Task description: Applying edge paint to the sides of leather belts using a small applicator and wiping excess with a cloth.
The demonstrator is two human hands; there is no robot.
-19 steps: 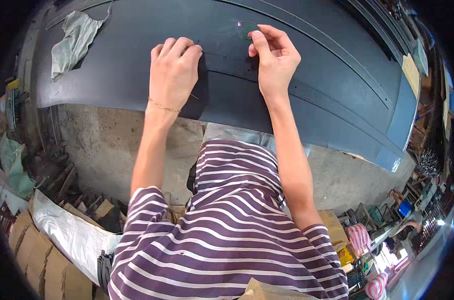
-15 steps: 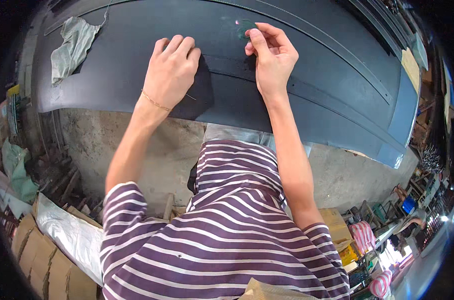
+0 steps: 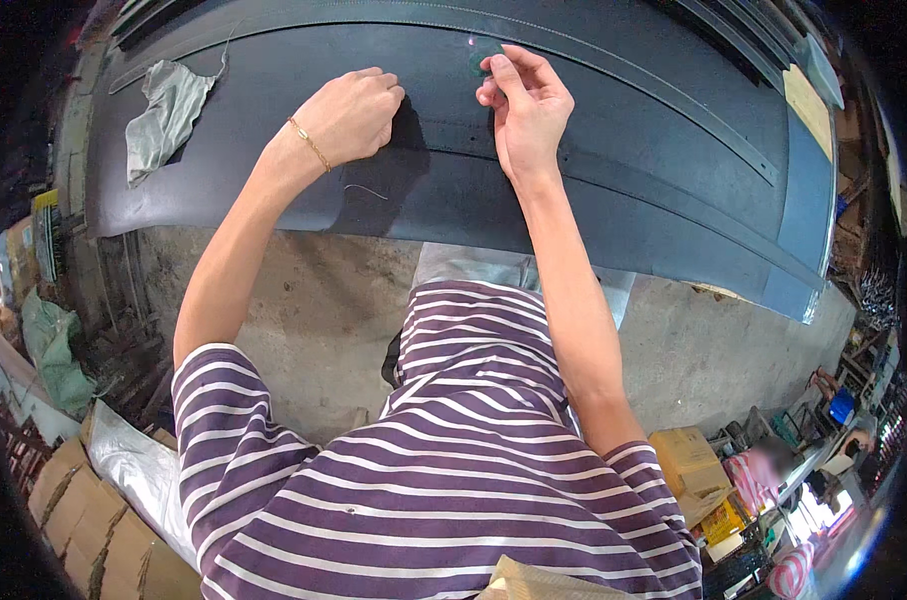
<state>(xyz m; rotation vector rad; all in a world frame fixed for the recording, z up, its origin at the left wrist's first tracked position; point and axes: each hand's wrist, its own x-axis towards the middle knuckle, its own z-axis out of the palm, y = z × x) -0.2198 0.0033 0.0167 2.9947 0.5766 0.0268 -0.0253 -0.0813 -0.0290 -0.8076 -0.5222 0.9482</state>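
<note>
My left hand point(image 3: 352, 115) hovers over the dark sheet point(image 3: 274, 75) on the table, its fingers curled closed and turned away, so what they hold, if anything, is hidden. To its right, my right hand point(image 3: 531, 105) is raised with thumb and forefinger pinched together. A faint greenish, see-through round patch point(image 3: 481, 60) shows by those fingertips; I cannot tell whether it is an object or a reflection. A thin pale thread point(image 3: 368, 190) crosses the shadow below my left hand. Beyond both hands runs a long dark strip point(image 3: 634, 75) along the sheet.
A crumpled grey-green cloth point(image 3: 169, 115) lies at the table's left. Another dark strip point(image 3: 689, 210) slants toward the right end, near a tan piece point(image 3: 809, 110). Flattened cardboard point(image 3: 84, 510) is stacked lower left; a cardboard box point(image 3: 686, 460) stands lower right.
My left hand has swung to the right and turned, its fingers curled tighter. My right hand has shifted slightly left, still pinched. The whole view has moved a little.
</note>
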